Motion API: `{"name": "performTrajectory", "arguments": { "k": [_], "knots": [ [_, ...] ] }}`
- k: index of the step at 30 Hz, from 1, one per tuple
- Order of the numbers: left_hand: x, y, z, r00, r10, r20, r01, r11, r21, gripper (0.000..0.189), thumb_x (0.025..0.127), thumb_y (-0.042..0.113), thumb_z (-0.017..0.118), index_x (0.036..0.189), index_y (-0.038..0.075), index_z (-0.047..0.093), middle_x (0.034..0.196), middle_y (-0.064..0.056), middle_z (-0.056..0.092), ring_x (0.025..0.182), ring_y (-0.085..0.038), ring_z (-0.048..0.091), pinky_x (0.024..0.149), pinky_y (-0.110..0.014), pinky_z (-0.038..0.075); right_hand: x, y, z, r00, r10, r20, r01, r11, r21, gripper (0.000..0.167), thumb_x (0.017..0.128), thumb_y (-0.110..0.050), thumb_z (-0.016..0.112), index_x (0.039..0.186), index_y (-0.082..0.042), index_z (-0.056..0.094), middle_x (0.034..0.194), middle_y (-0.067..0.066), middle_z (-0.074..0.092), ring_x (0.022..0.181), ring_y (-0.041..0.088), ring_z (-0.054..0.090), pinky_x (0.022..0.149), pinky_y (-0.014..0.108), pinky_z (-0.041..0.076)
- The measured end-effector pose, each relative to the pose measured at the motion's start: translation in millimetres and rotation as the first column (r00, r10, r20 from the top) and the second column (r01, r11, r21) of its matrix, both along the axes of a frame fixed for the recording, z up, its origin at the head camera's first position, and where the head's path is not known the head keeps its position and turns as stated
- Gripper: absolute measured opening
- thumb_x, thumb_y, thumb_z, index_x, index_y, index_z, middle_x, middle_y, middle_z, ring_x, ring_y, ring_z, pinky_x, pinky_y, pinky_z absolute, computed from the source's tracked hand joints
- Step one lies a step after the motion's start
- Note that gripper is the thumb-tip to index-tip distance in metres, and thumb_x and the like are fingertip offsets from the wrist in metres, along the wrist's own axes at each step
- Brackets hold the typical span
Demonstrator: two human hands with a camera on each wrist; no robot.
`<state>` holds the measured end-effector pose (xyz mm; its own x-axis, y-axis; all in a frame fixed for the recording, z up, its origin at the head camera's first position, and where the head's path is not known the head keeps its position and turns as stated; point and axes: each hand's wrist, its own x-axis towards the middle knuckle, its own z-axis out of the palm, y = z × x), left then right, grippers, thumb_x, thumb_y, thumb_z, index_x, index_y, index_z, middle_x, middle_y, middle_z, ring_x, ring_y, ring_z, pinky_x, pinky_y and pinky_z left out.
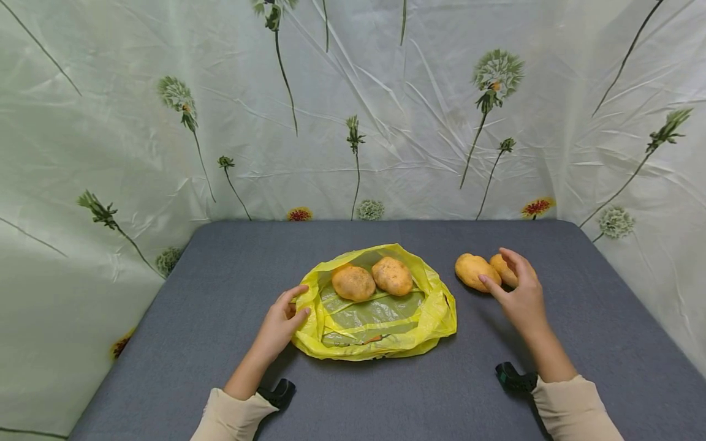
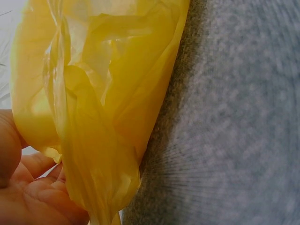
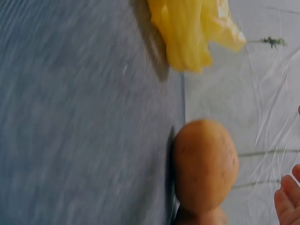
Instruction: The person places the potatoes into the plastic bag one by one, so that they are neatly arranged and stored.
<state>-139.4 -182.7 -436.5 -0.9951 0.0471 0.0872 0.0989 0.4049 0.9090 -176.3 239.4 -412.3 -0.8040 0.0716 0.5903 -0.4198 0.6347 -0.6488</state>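
A yellow plastic bag (image 1: 441,312) lies on the table with its mouth spread wide. Inside it, toward the back, are a potato (image 1: 353,283) and another potato (image 1: 392,275); a bit of a further one may show behind the left one. My left hand (image 1: 278,324) holds the bag's left side between thumb and fingers, partly hidden by the film (image 2: 103,140). To the right of the bag lie two more potatoes, the nearer potato (image 1: 475,272) and a farther potato (image 1: 503,269) partly covered by my right hand (image 1: 521,300). That hand is over them, thumb and fingers apart, holding nothing.
The grey table (image 1: 386,398) ends at a back edge against a pale curtain (image 1: 386,92) printed with flowers. Black wrist mounts (image 1: 515,376) sit at both sleeves, low over the table.
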Motion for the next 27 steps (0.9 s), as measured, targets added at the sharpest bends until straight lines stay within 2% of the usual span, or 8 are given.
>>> {"name": "performTrajectory", "arguments": {
  "k": [3, 6, 10, 17, 27],
  "knots": [
    [-0.6, -0.6, -0.8, 1.000, -0.006, -0.005, 0.006, 1.000, -0.004, 0.043, 0.085, 0.006, 0.060, 0.127, 0.007, 0.048, 0.112, -0.010, 0.048, 0.074, -0.018, 0.046, 0.059, -0.026, 0.040, 1.5, 8, -2.8, 0.999, -0.035, 0.000, 0.035, 0.999, 0.000, 0.064, 0.067, 0.004, 0.075, 0.124, 0.003, 0.047, 0.118, 0.022, 0.048, 0.109, 0.037, 0.043, 0.093, 0.033, 0.033],
    [-1.2, -1.1, -1.8, 1.000, -0.014, -0.007, 0.014, 1.000, 0.000, 0.043, 0.085, 0.007, 0.060, 0.127, 0.006, 0.048, 0.113, -0.011, 0.047, 0.075, -0.017, 0.047, 0.060, -0.025, 0.041, 2.3, 16, -6.2, 0.998, -0.062, 0.022, 0.062, 0.998, -0.008, 0.064, 0.068, 0.004, 0.075, 0.124, 0.004, 0.046, 0.118, 0.023, 0.047, 0.109, 0.039, 0.043, 0.090, 0.047, 0.033],
    [-1.3, -1.1, -1.9, 1.000, -0.016, -0.007, 0.016, 1.000, 0.014, 0.043, 0.086, 0.006, 0.060, 0.127, 0.006, 0.048, 0.114, -0.012, 0.047, 0.077, -0.018, 0.049, 0.060, -0.025, 0.042, 1.3, 26, -11.0, 0.994, -0.102, 0.039, 0.103, 0.995, -0.016, 0.062, 0.068, 0.003, 0.075, 0.123, 0.005, 0.047, 0.117, 0.024, 0.047, 0.108, 0.040, 0.043, 0.090, 0.049, 0.032],
    [-1.6, -0.9, -2.2, 1.000, -0.011, -0.003, 0.011, 1.000, 0.003, 0.043, 0.085, 0.007, 0.061, 0.126, 0.007, 0.049, 0.112, -0.011, 0.048, 0.077, -0.018, 0.048, 0.061, -0.025, 0.042, -1.6, 41, -18.4, 0.987, -0.157, 0.033, 0.157, 0.987, -0.013, 0.061, 0.070, 0.004, 0.074, 0.124, 0.006, 0.045, 0.118, 0.025, 0.047, 0.107, 0.042, 0.043, 0.093, 0.045, 0.031],
    [-1.9, -1.3, -2.8, 1.000, -0.004, -0.012, 0.004, 1.000, -0.023, 0.043, 0.085, 0.006, 0.061, 0.126, 0.007, 0.049, 0.111, -0.010, 0.048, 0.075, -0.018, 0.044, 0.060, -0.025, 0.039, -3.9, 55, -30.5, 0.969, -0.192, 0.157, 0.200, 0.979, -0.041, 0.057, 0.077, -0.002, 0.069, 0.126, 0.007, 0.042, 0.122, 0.026, 0.044, 0.112, 0.041, 0.040, 0.094, 0.047, 0.029]
  ]
}}
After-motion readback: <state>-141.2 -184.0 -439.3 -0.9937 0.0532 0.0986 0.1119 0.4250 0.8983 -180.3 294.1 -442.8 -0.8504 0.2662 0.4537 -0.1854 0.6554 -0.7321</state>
